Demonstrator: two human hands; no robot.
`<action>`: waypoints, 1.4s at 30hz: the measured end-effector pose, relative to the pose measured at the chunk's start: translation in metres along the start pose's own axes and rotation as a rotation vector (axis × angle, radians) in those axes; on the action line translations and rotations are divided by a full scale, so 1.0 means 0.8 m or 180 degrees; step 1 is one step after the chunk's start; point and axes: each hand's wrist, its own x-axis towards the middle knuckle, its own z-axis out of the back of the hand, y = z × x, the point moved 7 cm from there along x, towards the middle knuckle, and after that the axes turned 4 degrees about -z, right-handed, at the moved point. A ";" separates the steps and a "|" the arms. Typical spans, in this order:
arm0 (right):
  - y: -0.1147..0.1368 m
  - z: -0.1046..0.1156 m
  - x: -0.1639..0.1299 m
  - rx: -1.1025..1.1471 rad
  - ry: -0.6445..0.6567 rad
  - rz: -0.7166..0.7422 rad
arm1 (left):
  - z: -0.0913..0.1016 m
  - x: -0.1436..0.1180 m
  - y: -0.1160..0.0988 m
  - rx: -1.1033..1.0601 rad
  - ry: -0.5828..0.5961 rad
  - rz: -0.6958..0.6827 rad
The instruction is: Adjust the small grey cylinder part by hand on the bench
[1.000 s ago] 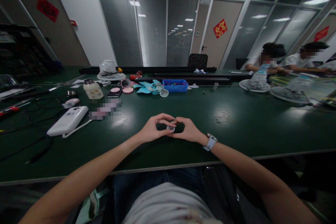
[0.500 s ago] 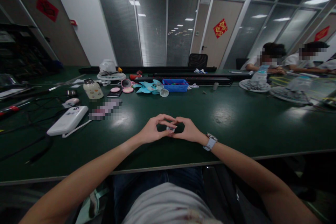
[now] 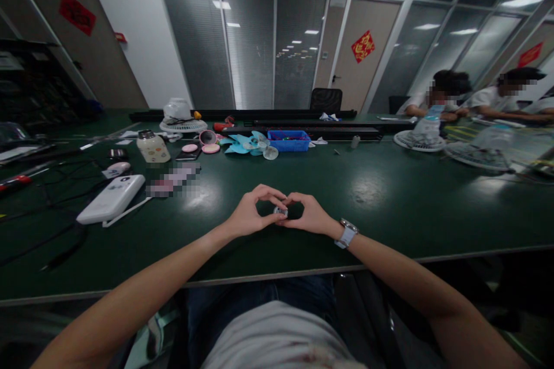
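Just above the green table, my left hand (image 3: pixel 251 214) and my right hand (image 3: pixel 312 214) meet fingertip to fingertip. Between them is a small round silvery part (image 3: pixel 281 211) with a dark spot on its face; its exact kind is too small to tell. The left thumb and fingers pinch it from the left. From the right, my right thumb and fingertips close on its other side, partly covering it. A watch with a light strap (image 3: pixel 346 236) is on my right wrist.
On the left lie a white power bank (image 3: pixel 113 199), cables and a cream bottle (image 3: pixel 153 147). Farther back are blue fan blades (image 3: pixel 244 143), a blue bin (image 3: pixel 289 141) and a small metal cylinder (image 3: pixel 355 142). Fan parts (image 3: pixel 419 141) and people (image 3: pixel 450 95) are at the right.
The left fingers have shifted slightly left and up, and more of the silvery part's face shows between the hands. The right hand has stayed nearly still.
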 end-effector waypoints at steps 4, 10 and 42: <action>0.001 0.000 0.000 0.0025 -0.0001 0.0007 | 0.000 0.000 -0.002 0.0067 0.0046 -0.0056; 0.001 0.001 0.001 0.0034 0.0021 0.0001 | 0.000 0.002 -0.009 0.0129 0.0165 -0.0130; 0.004 0.001 0.001 0.0104 -0.0020 -0.0147 | 0.038 -0.007 0.037 0.0673 -0.1040 0.0631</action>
